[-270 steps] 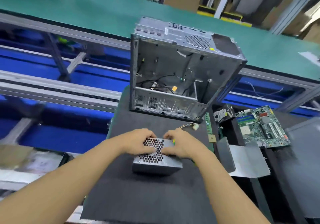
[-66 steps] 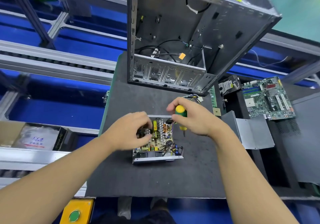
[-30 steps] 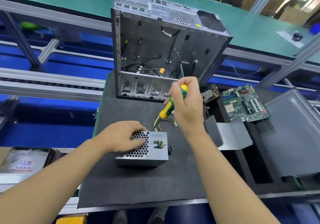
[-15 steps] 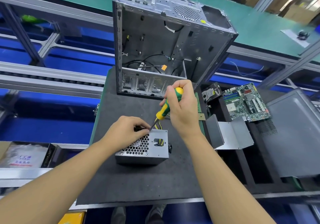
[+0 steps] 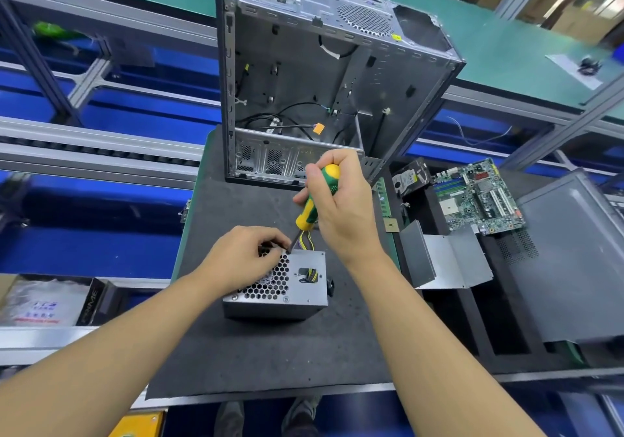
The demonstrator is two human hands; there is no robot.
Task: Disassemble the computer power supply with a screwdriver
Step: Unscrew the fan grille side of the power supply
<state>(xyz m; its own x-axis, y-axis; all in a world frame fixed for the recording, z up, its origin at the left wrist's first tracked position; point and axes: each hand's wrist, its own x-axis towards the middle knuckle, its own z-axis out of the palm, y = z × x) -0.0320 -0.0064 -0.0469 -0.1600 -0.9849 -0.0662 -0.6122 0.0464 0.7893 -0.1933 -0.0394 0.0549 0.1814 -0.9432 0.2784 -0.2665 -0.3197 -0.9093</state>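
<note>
A grey metal power supply [image 5: 297, 296] with a honeycomb grille sits on the black foam mat [image 5: 270, 352]. Yellow and black wires come out of its far side. My left hand [image 5: 246, 261] lies over the box's far left corner, with its curled fingertips gripping the top edge. My right hand [image 5: 341, 207] grips the green and yellow screwdriver [image 5: 315, 200] upright and tilted. Its tip touches the far top edge of the box, right beside my left fingertips.
An open, gutted computer case [image 5: 324, 92] stands at the mat's far end. To the right lie a bent metal cover [image 5: 445, 261], a motherboard [image 5: 479, 196], a hard drive [image 5: 410, 176] and a grey side panel [image 5: 570, 254]. A conveyor frame runs to the left.
The screwdriver tip has come down onto the far top edge of the power supply. My left hand has slid from the grille to the far left corner. Earlier the box lay open with its circuit board showing.
</note>
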